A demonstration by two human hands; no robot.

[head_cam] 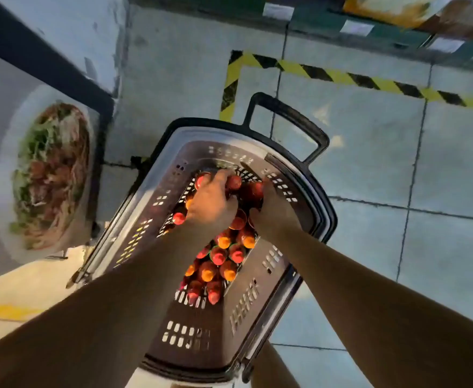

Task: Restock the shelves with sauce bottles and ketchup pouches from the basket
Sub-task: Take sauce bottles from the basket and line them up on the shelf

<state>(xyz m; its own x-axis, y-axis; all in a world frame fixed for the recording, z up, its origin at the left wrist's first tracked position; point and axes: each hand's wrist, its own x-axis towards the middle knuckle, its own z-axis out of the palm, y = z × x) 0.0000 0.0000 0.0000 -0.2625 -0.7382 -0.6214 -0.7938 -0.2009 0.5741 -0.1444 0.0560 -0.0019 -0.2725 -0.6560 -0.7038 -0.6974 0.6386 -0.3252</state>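
A: Where do the fingers sit?

B: Both hands are down in the grey perforated plastic shopping basket. The left hand curls around red-capped sauce bottles at the far end; the right hand wraps another dark bottle just beside it.

A: How will they handle?

B: I judge them small, rigid and smooth, likely slippery in bunches. Taking them by the neck under the cap looks safest; several together could slide loose.

A: And the rest?

B: More red and orange caps stand packed upright at centre frame. I see no pouches. The basket rests on a pale tiled floor with yellow-black hazard tape at upper right; a food poster fills the left. The shelf edge with price tags is blurred along the top.
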